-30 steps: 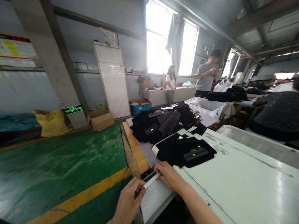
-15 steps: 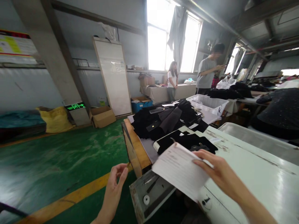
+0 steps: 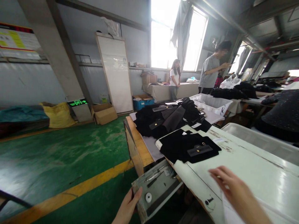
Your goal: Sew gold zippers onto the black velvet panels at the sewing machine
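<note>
Left hand at the front edge of an open drawer under the desk, fingers pressed together against its near corner, holding nothing. Right hand above the desk, fingers loosely spread, resting on a white sheet. Black fabric just beyond.

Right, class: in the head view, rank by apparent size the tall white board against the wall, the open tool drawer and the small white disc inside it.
1. White board, though far from the camera.
2. Tool drawer.
3. White disc.
</note>
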### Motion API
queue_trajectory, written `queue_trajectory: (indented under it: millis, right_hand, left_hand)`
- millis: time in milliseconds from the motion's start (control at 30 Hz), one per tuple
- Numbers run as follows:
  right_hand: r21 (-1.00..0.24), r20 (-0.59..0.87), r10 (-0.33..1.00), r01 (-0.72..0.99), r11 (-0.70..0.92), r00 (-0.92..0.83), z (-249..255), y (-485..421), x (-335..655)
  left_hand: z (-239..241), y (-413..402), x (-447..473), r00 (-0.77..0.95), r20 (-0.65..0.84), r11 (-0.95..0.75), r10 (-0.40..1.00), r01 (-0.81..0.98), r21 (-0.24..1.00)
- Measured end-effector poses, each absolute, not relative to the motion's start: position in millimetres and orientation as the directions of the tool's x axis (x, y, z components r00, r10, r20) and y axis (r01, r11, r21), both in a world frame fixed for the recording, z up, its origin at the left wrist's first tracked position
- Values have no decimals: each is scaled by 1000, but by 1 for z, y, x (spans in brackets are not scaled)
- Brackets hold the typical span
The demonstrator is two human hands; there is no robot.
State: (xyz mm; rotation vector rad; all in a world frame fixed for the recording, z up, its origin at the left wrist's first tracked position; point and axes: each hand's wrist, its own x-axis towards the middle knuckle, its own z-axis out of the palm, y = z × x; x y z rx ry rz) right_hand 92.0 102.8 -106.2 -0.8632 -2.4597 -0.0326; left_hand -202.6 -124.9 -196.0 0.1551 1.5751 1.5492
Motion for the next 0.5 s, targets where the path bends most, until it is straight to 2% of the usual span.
queue_trajectory:
  millis: [33,67,233,333,500]
  right_hand:
    - [-53,366,501,520,853,-784,-106,85,53]
    - [-8,306,425,445,896,-851,-109,69,15]
    - [141,138,204,223,964,-969,-144,36,-101]
    - [203,69,155,166,965,-985,-154,44,-108]
    - [230,-26,172,161,960,-985,-149,56,-100]
  left_hand:
    - [-196,-125,-203,-600,-476,202,642,-467,861]
    - [-196,-125,-204,-607,-470,196,641,-463,864]
    - [-198,-120,-204,-576,-545,160,609,-584,796]
    - [-201,-115,-201,-555,-560,118,616,-637,762]
    - [-199,-97,-193,-554,-565,128,612,-635,762]
